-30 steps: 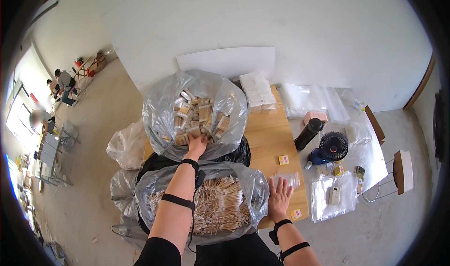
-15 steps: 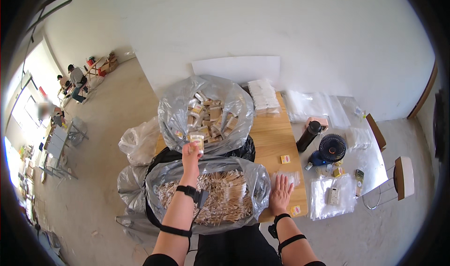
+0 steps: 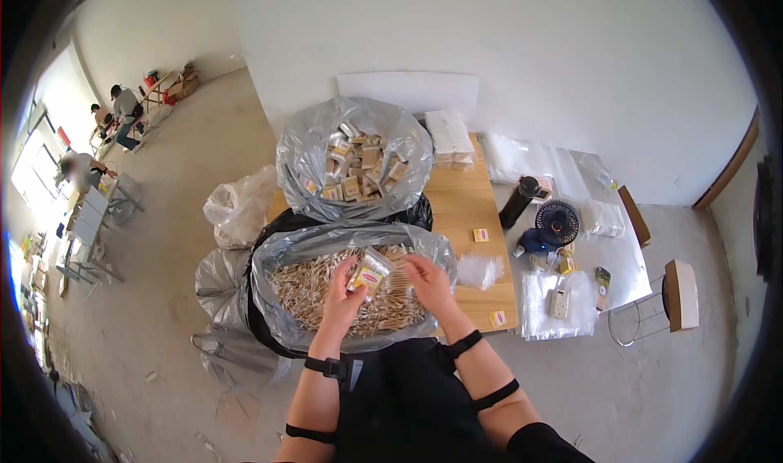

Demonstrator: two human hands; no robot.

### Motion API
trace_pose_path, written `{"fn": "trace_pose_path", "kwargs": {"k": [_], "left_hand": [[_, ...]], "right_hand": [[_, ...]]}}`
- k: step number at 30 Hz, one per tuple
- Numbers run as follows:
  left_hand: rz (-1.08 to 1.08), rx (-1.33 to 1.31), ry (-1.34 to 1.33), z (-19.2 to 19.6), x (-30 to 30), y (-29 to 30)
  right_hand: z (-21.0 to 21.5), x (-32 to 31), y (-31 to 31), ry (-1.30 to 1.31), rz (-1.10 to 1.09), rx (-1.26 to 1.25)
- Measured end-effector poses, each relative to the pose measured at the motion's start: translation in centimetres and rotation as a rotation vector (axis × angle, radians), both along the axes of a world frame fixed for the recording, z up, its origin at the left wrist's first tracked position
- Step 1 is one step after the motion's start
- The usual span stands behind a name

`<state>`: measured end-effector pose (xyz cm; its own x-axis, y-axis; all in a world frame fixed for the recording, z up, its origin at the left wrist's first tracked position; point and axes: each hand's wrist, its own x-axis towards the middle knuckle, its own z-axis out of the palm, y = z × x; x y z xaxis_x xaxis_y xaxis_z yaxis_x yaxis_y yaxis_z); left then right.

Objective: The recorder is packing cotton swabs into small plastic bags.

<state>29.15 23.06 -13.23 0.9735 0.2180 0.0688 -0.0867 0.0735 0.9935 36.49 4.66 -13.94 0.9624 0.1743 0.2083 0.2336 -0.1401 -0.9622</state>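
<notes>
My left hand (image 3: pixel 341 293) grips a small clear plastic bag (image 3: pixel 371 272) with a yellow-and-white card in it, over the left-middle of a heap of loose cotton swabs (image 3: pixel 310 288). The swabs fill a large grey plastic bag (image 3: pixel 273 320) in front of me. My right hand (image 3: pixel 432 285) is at the right side of the heap, its slightly bent fingers apart and pointing at the swabs; I see nothing held in them. Behind is another grey plastic bag (image 3: pixel 302 157), containing several packed swab packets (image 3: pixel 359 169).
On the wooden table (image 3: pixel 457 194) are flat clear bags (image 3: pixel 479 271), yellow cards (image 3: pixel 481 235) and stacked white packets (image 3: pixel 449 137). A side table at right holds a black bottle (image 3: pixel 519 202), a small fan (image 3: pixel 557 222) and plastic sheets (image 3: pixel 538 316). Filled bags (image 3: pixel 241 206) stand left; people work far left.
My left hand has come back from the rear bag to above the loose swabs. The right hand has left the flat clear bags and moved left to the swabs. The view has shifted slightly.
</notes>
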Motion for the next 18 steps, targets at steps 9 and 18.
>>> {"fn": "trace_pose_path", "kwargs": {"k": [9,18], "left_hand": [[0.245,0.61,0.119,-1.0,-1.7,-1.4],[0.076,-0.278,0.393,-1.3,-3.2,-0.9]], "right_hand": [[-0.3,-4.1,2.1,-0.472,-0.041,-0.301],[1.2,-6.8,2.9,-0.74,0.14,-0.429]]}}
